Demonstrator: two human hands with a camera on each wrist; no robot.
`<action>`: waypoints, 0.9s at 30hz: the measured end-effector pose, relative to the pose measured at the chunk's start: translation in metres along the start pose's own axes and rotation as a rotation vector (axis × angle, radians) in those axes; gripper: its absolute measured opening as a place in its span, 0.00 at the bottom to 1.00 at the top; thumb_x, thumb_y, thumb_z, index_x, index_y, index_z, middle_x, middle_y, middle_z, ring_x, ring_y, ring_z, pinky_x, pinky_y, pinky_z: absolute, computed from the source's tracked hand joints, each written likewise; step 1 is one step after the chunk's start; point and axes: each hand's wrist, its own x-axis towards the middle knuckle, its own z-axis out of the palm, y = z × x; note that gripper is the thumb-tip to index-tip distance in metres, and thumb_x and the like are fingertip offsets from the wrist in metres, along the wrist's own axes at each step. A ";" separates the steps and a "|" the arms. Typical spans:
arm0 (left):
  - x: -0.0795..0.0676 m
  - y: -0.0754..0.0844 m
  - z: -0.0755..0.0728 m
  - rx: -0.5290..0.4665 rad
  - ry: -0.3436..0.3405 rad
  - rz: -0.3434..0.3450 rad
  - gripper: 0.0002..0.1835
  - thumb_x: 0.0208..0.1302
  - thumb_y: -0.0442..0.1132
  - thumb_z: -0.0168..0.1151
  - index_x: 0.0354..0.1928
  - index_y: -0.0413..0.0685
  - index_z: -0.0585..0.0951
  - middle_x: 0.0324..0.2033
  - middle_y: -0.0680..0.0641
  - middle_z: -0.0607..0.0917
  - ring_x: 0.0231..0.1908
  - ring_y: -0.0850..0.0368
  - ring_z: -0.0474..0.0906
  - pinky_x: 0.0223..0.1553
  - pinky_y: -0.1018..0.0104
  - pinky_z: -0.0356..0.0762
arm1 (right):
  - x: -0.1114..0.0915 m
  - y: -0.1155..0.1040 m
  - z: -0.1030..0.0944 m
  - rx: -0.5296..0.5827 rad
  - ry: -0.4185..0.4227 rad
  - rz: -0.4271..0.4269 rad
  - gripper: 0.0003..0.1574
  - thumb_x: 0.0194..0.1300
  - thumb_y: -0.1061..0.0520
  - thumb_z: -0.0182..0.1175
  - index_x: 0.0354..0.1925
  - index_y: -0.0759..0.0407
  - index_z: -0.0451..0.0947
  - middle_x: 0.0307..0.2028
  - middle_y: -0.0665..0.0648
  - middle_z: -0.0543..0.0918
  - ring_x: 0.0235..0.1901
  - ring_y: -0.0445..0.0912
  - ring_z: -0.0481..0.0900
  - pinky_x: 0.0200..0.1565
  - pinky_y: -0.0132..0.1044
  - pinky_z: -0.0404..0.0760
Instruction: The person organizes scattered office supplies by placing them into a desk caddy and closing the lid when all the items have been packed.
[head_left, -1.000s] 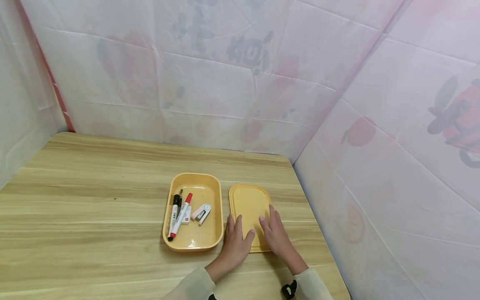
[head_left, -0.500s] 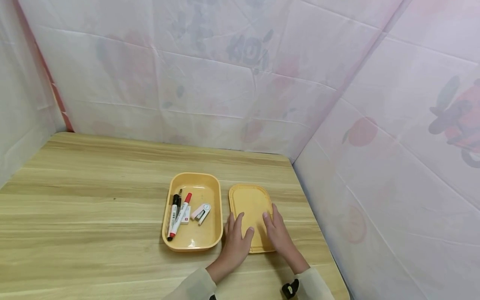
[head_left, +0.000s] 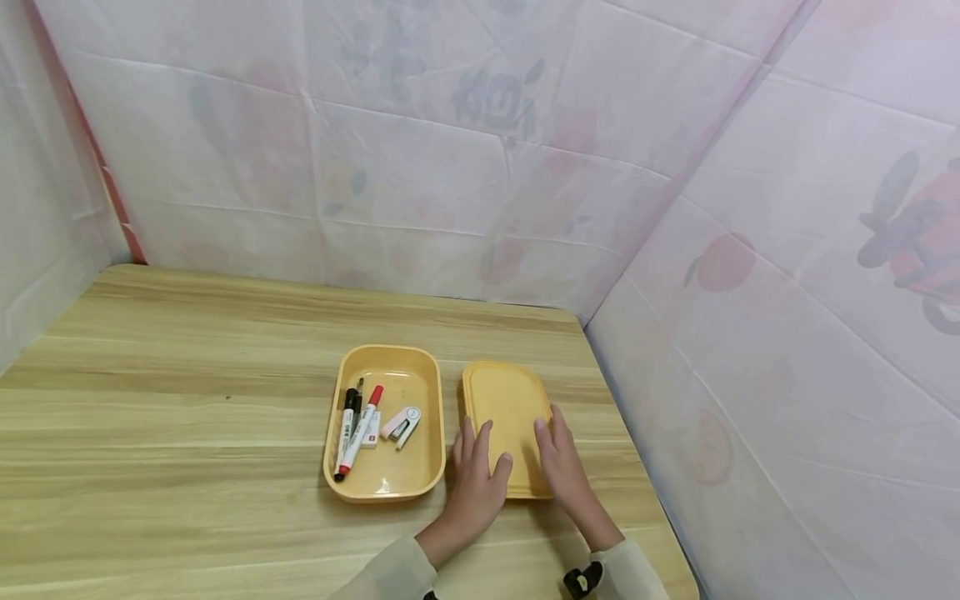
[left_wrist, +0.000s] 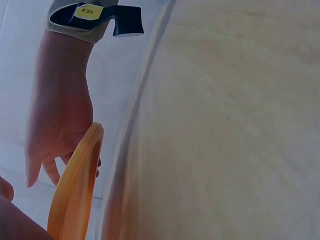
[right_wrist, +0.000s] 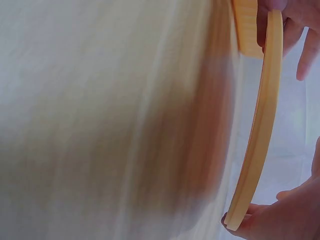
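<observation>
A yellow plastic lid (head_left: 512, 404) is held between the hands, raised a little off the table. My left hand (head_left: 477, 493) grips its left edge, and my right hand (head_left: 564, 468) grips its right edge. In the right wrist view the lid (right_wrist: 260, 125) shows edge-on, with fingertips curled under both sides. The left wrist view also has the lid (left_wrist: 75, 195) above the tabletop, with the right hand (left_wrist: 62, 117) beyond it.
Left of the lid stands a yellow box (head_left: 420, 475). Inside lie a red-capped marker (head_left: 362, 433), a black-capped marker (head_left: 347, 429), a thin dark pen, a small white block (head_left: 372, 435) and a pink-and-white mini stapler (head_left: 402, 427). Cloth walls surround the wooden table (head_left: 187, 417).
The lid has come up off the table and shifted slightly right, carried by both hands. The right hand has moved slightly right. The box and its contents have stayed put.
</observation>
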 end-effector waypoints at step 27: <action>0.006 0.032 -0.031 0.075 0.098 0.130 0.36 0.76 0.51 0.52 0.77 0.43 0.58 0.80 0.40 0.40 0.79 0.39 0.38 0.72 0.32 0.53 | -0.005 -0.048 -0.006 0.111 -0.036 -0.070 0.45 0.81 0.38 0.37 0.81 0.60 0.38 0.78 0.71 0.48 0.77 0.66 0.48 0.73 0.67 0.50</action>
